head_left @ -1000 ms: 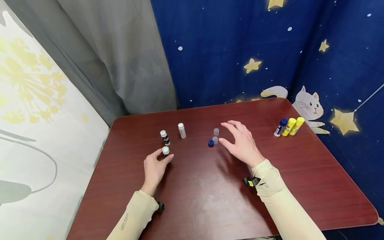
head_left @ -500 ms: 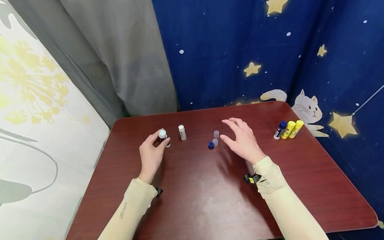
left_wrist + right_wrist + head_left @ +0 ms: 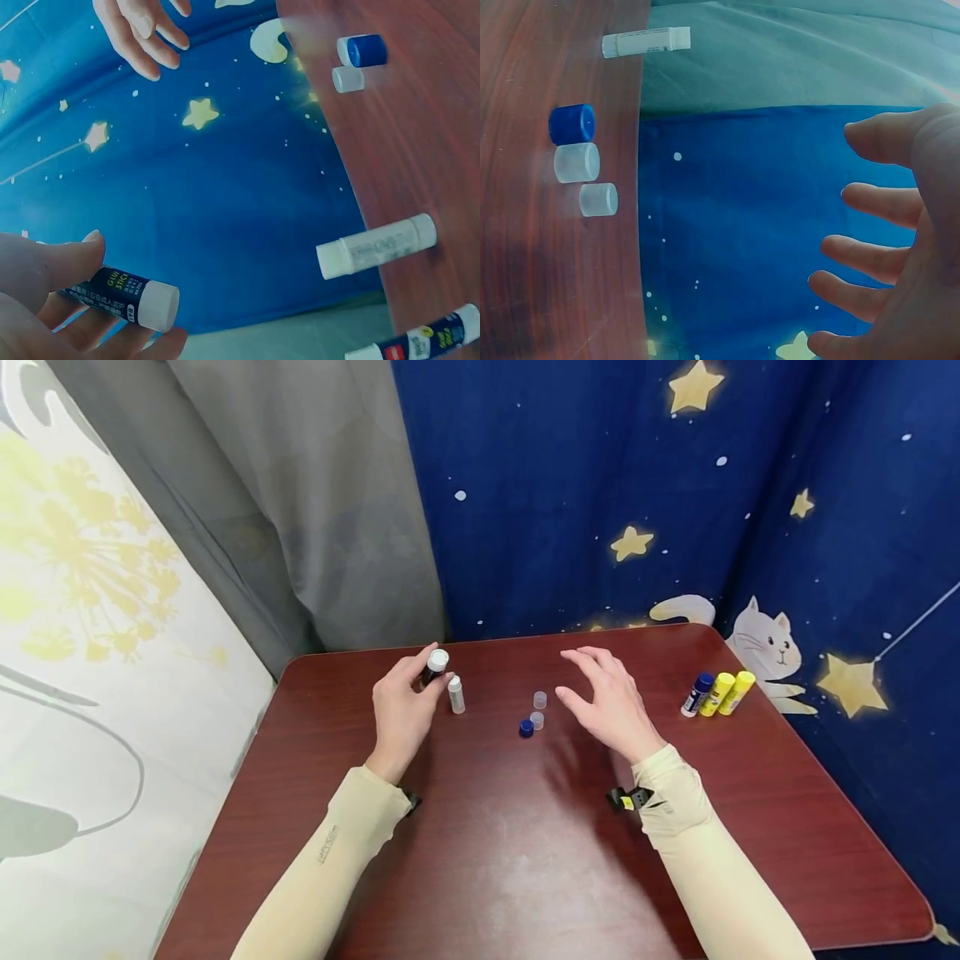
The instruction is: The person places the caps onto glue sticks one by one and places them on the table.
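Note:
My left hand (image 3: 403, 714) pinches a dark glue stick (image 3: 433, 666) with a white top, lifted off the table. In the left wrist view the words on this held glue stick (image 3: 120, 292) can be read. Close by on the right stands a white glue stick (image 3: 457, 695). A second dark glue stick (image 3: 427, 337) shows at the lower right of the left wrist view; in the head view my left hand hides it. My right hand (image 3: 611, 706) hovers with spread fingers, holding nothing. Left of it sit a blue cap (image 3: 527, 728) and two clear caps (image 3: 540, 699).
On the right of the brown table (image 3: 480, 827) stand a blue glue stick (image 3: 697, 695) and two yellow glue sticks (image 3: 717, 695) in a row. A grey curtain (image 3: 337, 510) and a blue star-patterned curtain (image 3: 540, 510) hang behind the table.
My left hand has raised the dark glue stick and carried it away from me, past the other dark stick, then slightly right toward the white one. My right hand has barely moved.

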A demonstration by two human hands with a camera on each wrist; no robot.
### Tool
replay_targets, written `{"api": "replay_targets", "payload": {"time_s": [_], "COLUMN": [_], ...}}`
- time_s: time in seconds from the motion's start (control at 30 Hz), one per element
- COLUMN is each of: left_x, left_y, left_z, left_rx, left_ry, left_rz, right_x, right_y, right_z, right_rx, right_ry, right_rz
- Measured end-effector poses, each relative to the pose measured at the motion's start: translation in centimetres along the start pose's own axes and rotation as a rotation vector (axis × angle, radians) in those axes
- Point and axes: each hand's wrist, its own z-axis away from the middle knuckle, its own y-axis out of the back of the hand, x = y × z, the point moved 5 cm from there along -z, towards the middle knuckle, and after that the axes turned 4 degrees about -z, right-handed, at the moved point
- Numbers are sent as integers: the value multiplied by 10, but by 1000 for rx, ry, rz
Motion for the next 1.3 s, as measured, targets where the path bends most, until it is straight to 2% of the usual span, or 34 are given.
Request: {"api": "replay_targets", "payload": {"time_s": [0.17, 0.3, 0.47, 0.6, 0.8, 1.03, 1.3], "left_x": [8, 6, -3, -8, -7, -4, -4], "left_y": [-15, -23, -25, -26, -30, -32, -32], "left_z": [-10, -10, -1, 5, 8, 7, 7], "left_rx": [-19, -24, 11, 44, 71, 62, 50], "left_ry": [-39, -10, 52, 69, 55, 46, 26], "left_rz": [13, 31, 28, 24, 34, -3, -5], "right_x": [2, 0, -8, -13, -17, -17, -17], "right_y": [-3, -12, -24, -29, -24, -16, -13], "right_z": [-13, -28, -39, -40, -36, -35, -35], "right_rx": [2, -10, -35, -40, 2, 57, 51], "right_ry": [-3, 3, 30, 40, 59, 80, 79], "right_rz": [-13, -24, -35, -44, -78, -117, -117]}}
